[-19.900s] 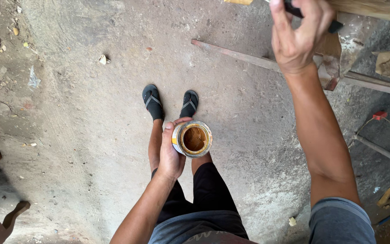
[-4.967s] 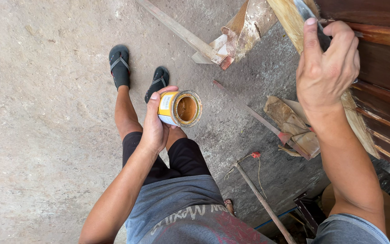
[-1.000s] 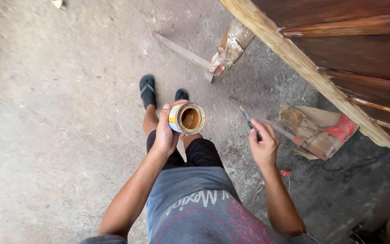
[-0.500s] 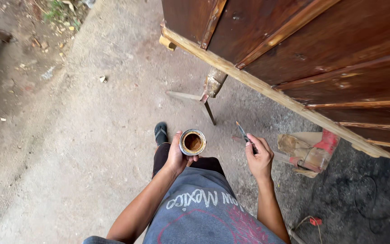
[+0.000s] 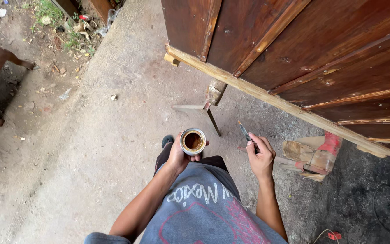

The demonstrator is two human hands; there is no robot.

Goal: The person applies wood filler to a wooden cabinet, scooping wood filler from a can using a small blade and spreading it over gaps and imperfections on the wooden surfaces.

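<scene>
Two hands busy: left hand (image 5: 178,156) grips open tin (image 5: 193,141) of brown liquid; right hand (image 5: 260,156) clasps brush (image 5: 246,132).

Open varnish can (image 5: 193,141) upright, thin brush (image 5: 248,135) angled

Can (image 5: 193,141) in left hand (image 5: 178,156), brush (image 5: 247,134) in right (image 5: 260,158); wood panel (image 5: 294,49) ahead-right.

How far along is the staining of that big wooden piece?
Most panels of the wooden piece already look dark and glossy, as if coated. In hand: the left hand holds an open tin with brown stain inside, and the right hand holds a small brush away from the wood. The pale bottom rail looks uncoated.
</scene>
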